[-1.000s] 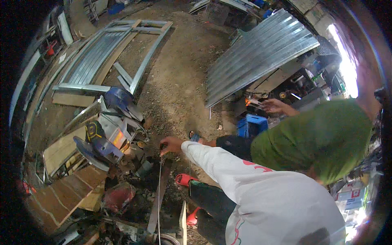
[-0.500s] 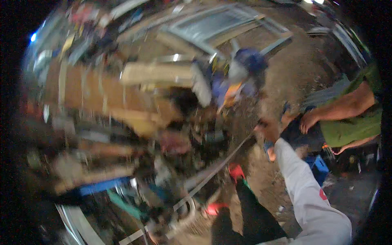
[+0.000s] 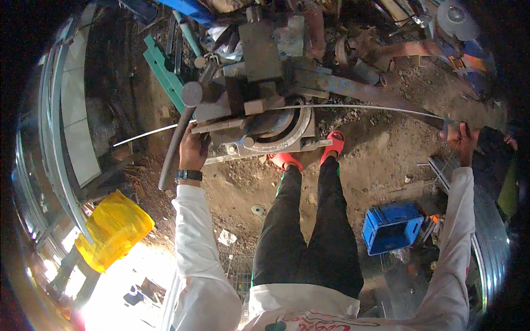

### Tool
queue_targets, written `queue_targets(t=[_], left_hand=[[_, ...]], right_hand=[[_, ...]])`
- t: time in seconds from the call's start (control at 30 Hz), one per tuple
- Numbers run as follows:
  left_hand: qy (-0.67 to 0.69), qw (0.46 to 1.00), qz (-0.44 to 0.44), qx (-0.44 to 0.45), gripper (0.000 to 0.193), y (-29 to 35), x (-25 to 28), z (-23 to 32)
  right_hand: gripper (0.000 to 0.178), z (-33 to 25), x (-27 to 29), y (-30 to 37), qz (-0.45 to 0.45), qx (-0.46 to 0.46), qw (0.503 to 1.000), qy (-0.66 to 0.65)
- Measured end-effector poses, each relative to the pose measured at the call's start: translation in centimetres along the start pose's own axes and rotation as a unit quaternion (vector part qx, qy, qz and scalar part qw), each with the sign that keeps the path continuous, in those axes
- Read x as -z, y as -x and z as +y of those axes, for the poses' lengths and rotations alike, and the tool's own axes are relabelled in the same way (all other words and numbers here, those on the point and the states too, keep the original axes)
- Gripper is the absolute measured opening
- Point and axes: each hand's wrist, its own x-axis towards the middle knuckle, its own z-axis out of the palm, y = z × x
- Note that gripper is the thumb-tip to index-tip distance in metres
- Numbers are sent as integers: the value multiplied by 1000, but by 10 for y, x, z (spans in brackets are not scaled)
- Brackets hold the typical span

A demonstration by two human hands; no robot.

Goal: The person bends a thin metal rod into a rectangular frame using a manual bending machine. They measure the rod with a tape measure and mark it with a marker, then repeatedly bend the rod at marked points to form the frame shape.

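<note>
A long thin metal strip runs across the bench vise and bows slightly toward its right end. At that end my right hand is closed around it. My left hand, with a dark wristwatch, is at the near left side of the vise jaws, just below the strip and beside the vise's bar handle. Its fingers look curled, but the vise partly covers them, so what they grip is hidden. The strip's free left end sticks out past the handle. The vise sits on a round swivel base.
Red slippers are on my feet below the vise. A blue crate lies at the right, a yellow sack at the left. Metal profiles line the left edge. Someone in dark clothing is beyond my right hand.
My view has swung from the cluttered workshop ahead down to the vise. Blur hides much of the earlier picture. My left hand now shows at the vise; my right arm is still stretched out.
</note>
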Motion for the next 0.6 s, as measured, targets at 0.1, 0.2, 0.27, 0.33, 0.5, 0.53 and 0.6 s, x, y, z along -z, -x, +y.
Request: queue_targets(t=[0.1, 0.2, 0.27, 0.33, 0.5, 0.53, 0.6], left_hand=[[-45, 999, 15, -9, 30, 0, -22, 3], [-37, 998, 38, 33, 29, -2, -31, 5], [16, 999, 36, 14, 30, -1, -23, 1], [-145, 986, 19, -75, 33, 3, -15, -3], [-534, 796, 14, -283, 41, 7, -25, 5], [-391, 901, 30, -185, 42, 10, -22, -2], [-152, 986, 50, -46, 44, 6, -16, -11]], right_hand=[[51, 10, 9, 2, 1, 91, 975, 203], [66, 16, 18, -4, -7, 134, 936, 326], [67, 9, 16, -13, -22, 102, 947, 305], [60, 3, 13, -13, -22, 50, 979, 194], [46, -19, 1, -3, -2, -55, 997, -52], [44, -22, 0, -5, -6, -63, 996, -61], [49, -7, 8, -12, -4, -90, 995, -37]])
